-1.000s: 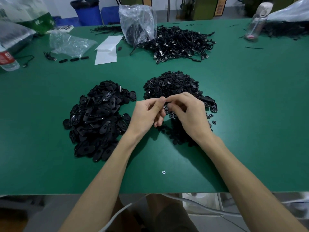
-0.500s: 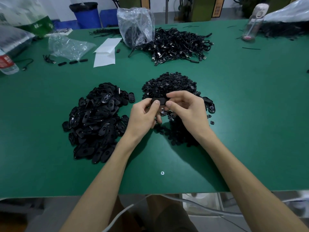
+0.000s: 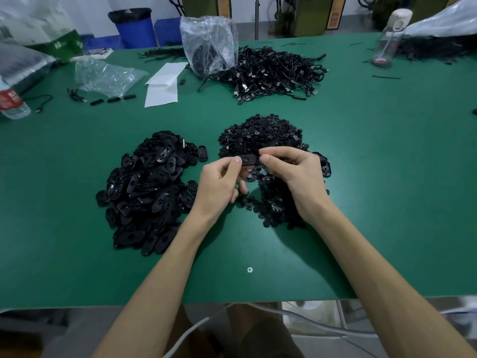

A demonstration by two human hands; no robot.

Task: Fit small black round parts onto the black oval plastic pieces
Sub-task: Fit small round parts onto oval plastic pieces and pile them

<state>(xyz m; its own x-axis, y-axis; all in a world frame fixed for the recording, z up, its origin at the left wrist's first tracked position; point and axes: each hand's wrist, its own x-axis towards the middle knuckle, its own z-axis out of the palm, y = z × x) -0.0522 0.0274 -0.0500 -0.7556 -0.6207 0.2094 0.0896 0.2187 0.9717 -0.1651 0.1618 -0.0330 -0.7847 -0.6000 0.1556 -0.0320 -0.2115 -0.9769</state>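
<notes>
Starting far left on the green desk point(image 3: 387, 177): red-label water bottle point(image 3: 11, 103) lying at the edge, crumpled clear bag point(image 3: 105, 76) beside it, white paper sheets point(image 3: 164, 85) next over. Near-left of centre, pile of black oval pieces point(image 3: 149, 187).

Left hand point(image 3: 219, 182) is just right of that pile, thumb and forefinger pinching the left end of one oval piece point(image 3: 249, 159). Right hand point(image 3: 291, 171) is pinching the other end, remaining fingers curled. The piece sits level between both hands, held off the desk, over the heap of small round parts point(image 3: 260, 135). Can't tell if a round part is seated in it.

Behind the heap: a clear bag of black parts point(image 3: 209, 45) touching a tangle of black USB cables point(image 3: 276, 73). Far right: clear drink bottle point(image 3: 389, 37) upright.
</notes>
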